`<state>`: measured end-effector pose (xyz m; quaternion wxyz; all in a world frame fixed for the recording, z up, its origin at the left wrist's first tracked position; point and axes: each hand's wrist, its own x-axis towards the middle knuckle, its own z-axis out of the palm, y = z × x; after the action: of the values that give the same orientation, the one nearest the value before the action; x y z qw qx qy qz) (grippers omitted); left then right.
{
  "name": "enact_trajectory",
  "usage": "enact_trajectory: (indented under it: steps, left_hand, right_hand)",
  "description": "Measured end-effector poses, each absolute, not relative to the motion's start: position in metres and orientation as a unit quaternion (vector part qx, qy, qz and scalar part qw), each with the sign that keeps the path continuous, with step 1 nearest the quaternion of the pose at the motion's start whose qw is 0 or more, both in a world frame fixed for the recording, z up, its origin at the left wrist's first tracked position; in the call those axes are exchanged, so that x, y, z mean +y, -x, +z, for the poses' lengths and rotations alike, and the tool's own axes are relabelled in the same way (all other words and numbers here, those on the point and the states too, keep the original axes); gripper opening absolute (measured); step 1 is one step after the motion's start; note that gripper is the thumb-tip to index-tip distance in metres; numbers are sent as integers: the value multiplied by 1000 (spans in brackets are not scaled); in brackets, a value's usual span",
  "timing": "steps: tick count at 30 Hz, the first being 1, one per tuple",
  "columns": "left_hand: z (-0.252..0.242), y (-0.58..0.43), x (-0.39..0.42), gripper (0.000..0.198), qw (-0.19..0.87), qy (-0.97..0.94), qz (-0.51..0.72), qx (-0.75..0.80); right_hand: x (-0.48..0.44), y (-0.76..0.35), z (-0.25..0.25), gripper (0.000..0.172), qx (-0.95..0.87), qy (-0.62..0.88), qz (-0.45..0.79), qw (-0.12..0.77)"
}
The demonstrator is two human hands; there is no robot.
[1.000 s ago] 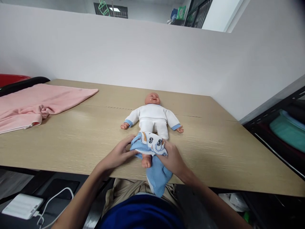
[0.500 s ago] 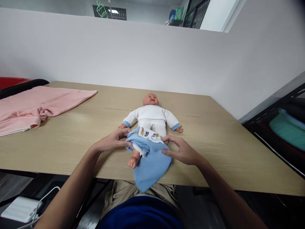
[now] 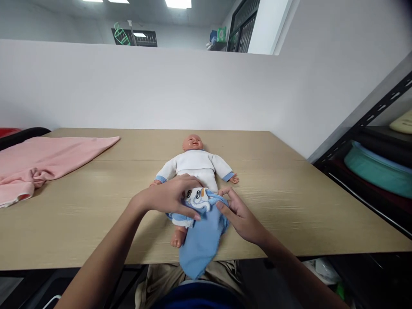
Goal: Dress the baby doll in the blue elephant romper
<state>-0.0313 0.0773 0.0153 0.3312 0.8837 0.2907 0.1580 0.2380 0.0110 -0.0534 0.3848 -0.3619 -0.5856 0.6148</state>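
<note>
A baby doll [image 3: 195,161] in a white top with blue cuffs lies on its back, head away from me. Blue baby pants [image 3: 202,238] with a cartoon-face band are bunched over its lower body. One bare foot [image 3: 178,237] sticks out of the near leg opening on the left; the other foot is hidden, and the loose pant leg hangs over the table edge. My left hand [image 3: 174,195] curves over the bunched pants, thumb below the cartoon face and fingers above. At the right side, my right hand [image 3: 241,214] pinches the pants' edge between thumb and fingers.
A pink cloth [image 3: 54,161] is spread on the wooden table [image 3: 273,193] at the left. Behind it are a black-rimmed object [image 3: 25,135] and something red. A white wall backs the table. To the right stands a black shelf with a teal item [image 3: 376,169].
My left hand has moved from the pants' left side to over the cartoon band. My right hand now lifts bunched fabric at the right edge. The view has tilted up slightly.
</note>
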Motion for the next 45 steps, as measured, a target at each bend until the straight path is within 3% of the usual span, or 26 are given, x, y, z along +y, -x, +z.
enact_trajectory:
  steps: [3, 6, 10, 14, 19, 22, 25, 28, 31, 34, 38, 42, 45]
  left_hand:
    - [16, 4, 94, 40, 433, -867, 118, 216]
    - [8, -4, 110, 32, 500, -839, 120, 179]
    - [-6, -7, 121, 34, 534, -825, 82, 168]
    - [-18, -11, 125, 54, 607, -784, 43, 124]
    - [-27, -11, 130, 37, 593, -793, 5, 143]
    - [-31, -6, 130, 32, 602, -789, 34, 122]
    - [-38, 1, 131, 40, 601, -779, 71, 164]
    - [-47, 7, 133, 58, 636, -738, 77, 213]
    - [-49, 8, 133, 73, 680, -716, 23, 154]
    - [-44, 4, 129, 59, 654, -742, -51, 135]
    - [-40, -1, 125, 33, 625, -769, -47, 125]
    - [-48, 4, 131, 35, 650, -748, 17, 134]
    - [-54, 11, 136, 42, 652, -733, 54, 189]
  right_hand:
    - [8, -241, -42, 45, -574, 379, 596, 413]
    - [8, -252, -37, 49, -559, 431, 573, 416]
    - [11, -263, -41, 54, -530, 490, 559, 409]
    - [6, -264, -40, 55, -549, 502, 550, 379]
    - [-9, -262, -32, 43, -641, 444, 585, 222]
    - [-15, -261, -33, 46, -683, 465, 491, 274]
    - [-15, -258, -34, 56, -640, 497, 493, 316]
    - [-9, -258, -34, 55, -637, 470, 541, 282]
    - [-1, -261, -35, 48, -695, 437, 539, 189]
    - [4, -265, -38, 44, -722, 405, 540, 149]
    - [2, -265, -41, 53, -664, 383, 607, 209]
    - [2, -262, -40, 56, -623, 427, 606, 249]
    - [6, -264, -43, 53, -634, 419, 618, 203]
